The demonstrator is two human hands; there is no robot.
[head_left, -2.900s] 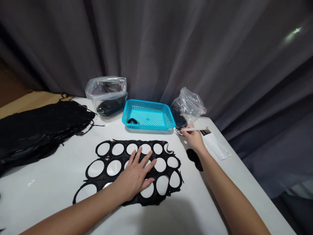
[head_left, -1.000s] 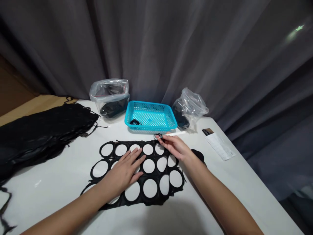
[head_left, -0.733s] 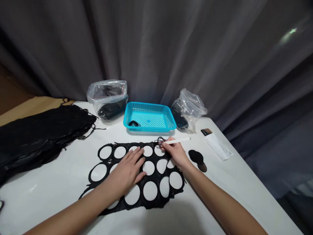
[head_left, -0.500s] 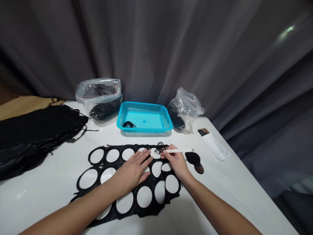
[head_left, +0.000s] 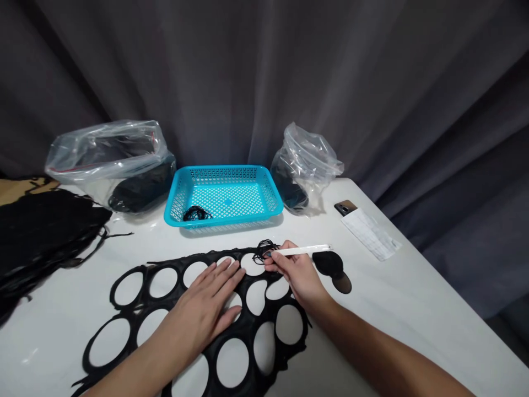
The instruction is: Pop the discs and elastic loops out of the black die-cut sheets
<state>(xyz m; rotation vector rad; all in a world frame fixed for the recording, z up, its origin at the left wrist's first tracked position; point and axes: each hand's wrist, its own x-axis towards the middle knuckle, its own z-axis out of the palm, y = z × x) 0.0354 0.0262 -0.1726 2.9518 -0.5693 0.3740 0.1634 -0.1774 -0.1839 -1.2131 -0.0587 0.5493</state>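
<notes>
A black sheet with rows of round holes (head_left: pixel 210 320) lies on the white table. My left hand (head_left: pixel 206 300) rests flat on it with fingers stretched out. My right hand (head_left: pixel 295 270) is closed around a slim white-handled tool (head_left: pixel 303 250), held nearly level near the sheet's far right edge. The tool's working tip is hidden by my fingers. A tangle of thin black strands (head_left: pixel 264 251) sits at the fingertips of my right hand. Just right of that hand lie a few dark round pieces (head_left: pixel 329 263), partly overlapping.
A blue plastic basket (head_left: pixel 276 205) holding black strands (head_left: pixel 197 213) stands behind the sheet. Clear bags with black contents stand left (head_left: pixel 136 165) and right (head_left: pixel 306 165) of it. Black sheets (head_left: pixel 45 237) are piled at left; a phone (head_left: pixel 345 207) and paper (head_left: pixel 372 234) lie right.
The camera view has come closer to the table, so the things appear larger. My left hand stays flat on the sheet; my right hand keeps the white-handled tool at nearly the same spot.
</notes>
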